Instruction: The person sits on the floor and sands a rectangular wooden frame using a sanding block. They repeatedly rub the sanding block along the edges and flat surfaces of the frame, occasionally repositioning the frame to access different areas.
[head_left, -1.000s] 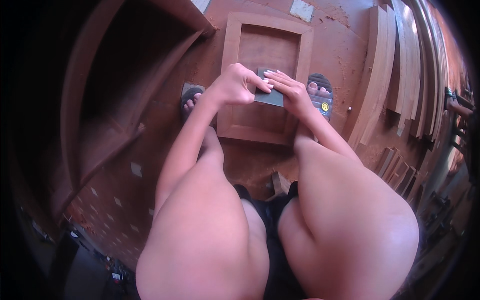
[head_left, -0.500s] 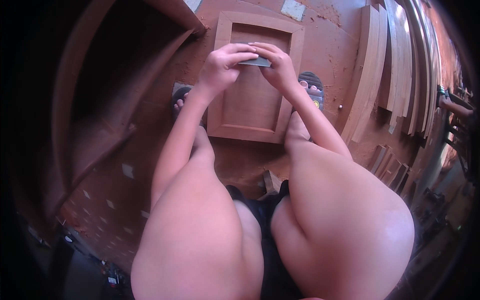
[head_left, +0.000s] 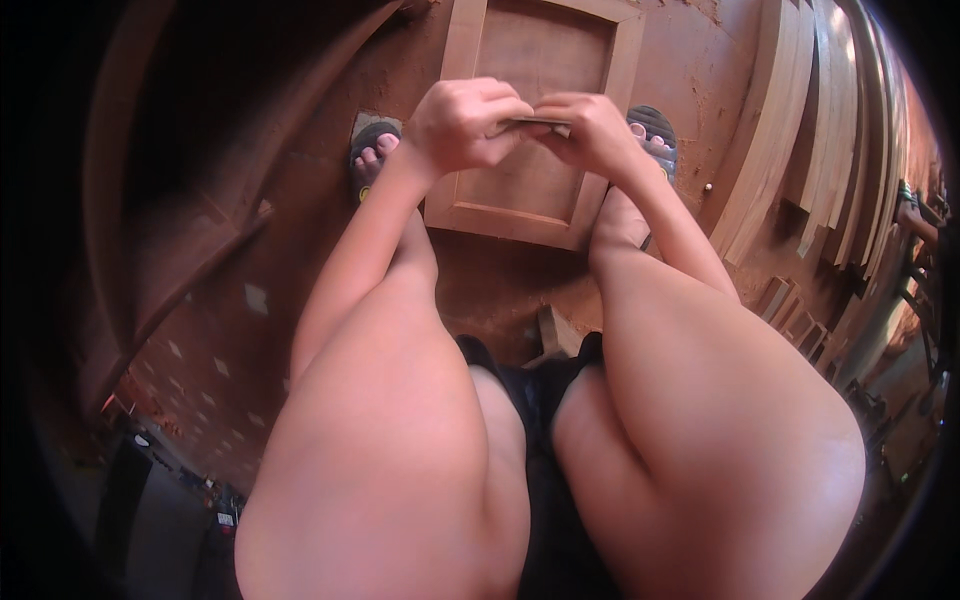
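Observation:
Between my two hands is a thin flat grey plate (head_left: 543, 121), seen almost edge-on; it looks like a card scraper, but its face is mostly hidden. My left hand (head_left: 465, 125) is closed on its left end, fingers curled over. The other end is gripped by my right hand (head_left: 592, 130). Both hands are over a framed wooden panel door (head_left: 500, 223), which lies flat on the floor between my feet. From this angle the plate appears raised above the panel.
My sandalled feet (head_left: 375, 150) flank the panel. Long wooden boards (head_left: 775, 130) lie at the right, with short offcuts (head_left: 790, 312) nearer. A dark wooden furniture piece (head_left: 210, 250) stands at the left. A wood block (head_left: 560, 335) sits between my legs. Shavings dot the reddish floor.
The plate has tilted from showing its grey face to nearly edge-on. My hands have come nearer relative to the panel, which now sits higher in the picture as the view shifted.

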